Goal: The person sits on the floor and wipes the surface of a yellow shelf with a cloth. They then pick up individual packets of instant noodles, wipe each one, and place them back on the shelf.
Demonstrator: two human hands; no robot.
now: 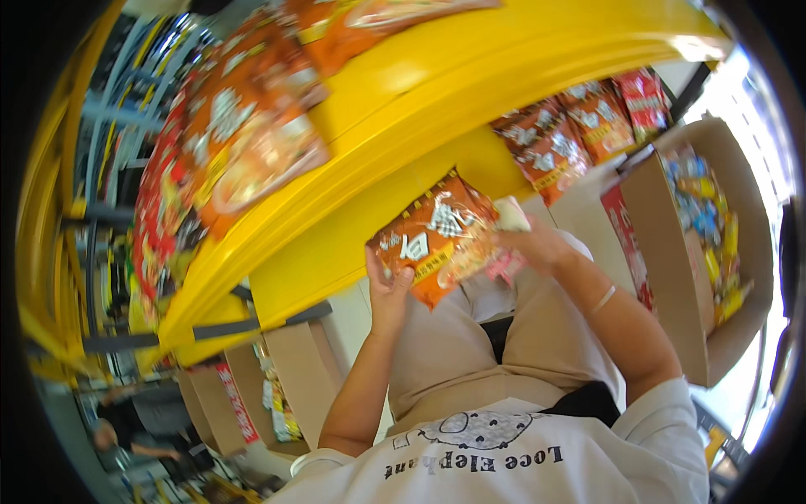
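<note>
An orange-brown plastic food packet (434, 242) with a noodle-like picture and printed writing is held in front of my thighs, tilted. My left hand (389, 286) grips its lower left corner, thumb on the front face. At the packet's right edge, my right hand (535, 242) is closed around a small white object (512, 214). A pink piece of wrapper (505, 264) shows just below those fingers; whether it belongs to the white object, I cannot tell. The right fingertips are partly hidden.
A yellow metal shelf (403, 82) curves across, bearing similar orange packets (245, 132). More packets (554, 151) sit on the lower yellow level. Open cardboard boxes stand at right (670, 271) and lower left (302, 359), holding small packets. Another person (145, 416) is at far lower left.
</note>
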